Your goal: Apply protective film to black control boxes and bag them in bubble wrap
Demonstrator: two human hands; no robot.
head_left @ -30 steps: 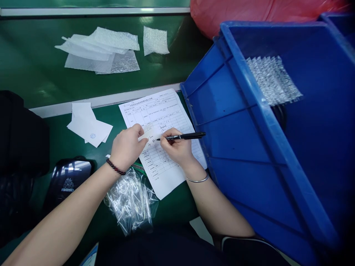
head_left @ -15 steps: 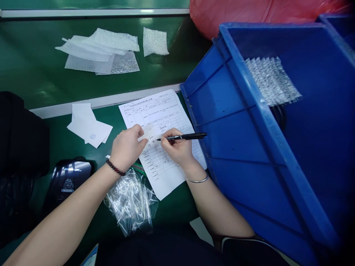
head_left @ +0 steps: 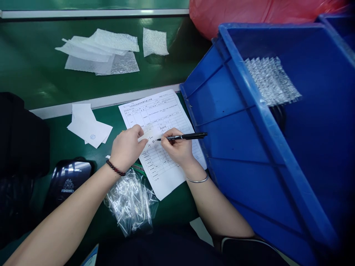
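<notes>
A small white paper slip (head_left: 151,139) with handwritten marks lies over a printed form (head_left: 169,181). Thumb and curled fingers of my left hand (head_left: 126,147) grip the slip by its left side; a beaded bracelet circles that wrist. My right hand (head_left: 178,149) pinches a black marker pen (head_left: 194,136), its tip on the slip's writing and its barrel pointing right. Below my left hand, a bundle of clear plastic bags (head_left: 131,203) partly covers a green item (head_left: 138,168) whose kind I cannot make out.
A tall blue bin (head_left: 249,147) stands close on the right, with bubble wrap (head_left: 273,81) inside. White slips (head_left: 90,125) and a black RHINO-marked device (head_left: 69,177) lie to the left. Several bubble-wrap sheets (head_left: 102,51) rest beyond the pale ledge (head_left: 105,98). A red bag (head_left: 257,13) is behind the bin.
</notes>
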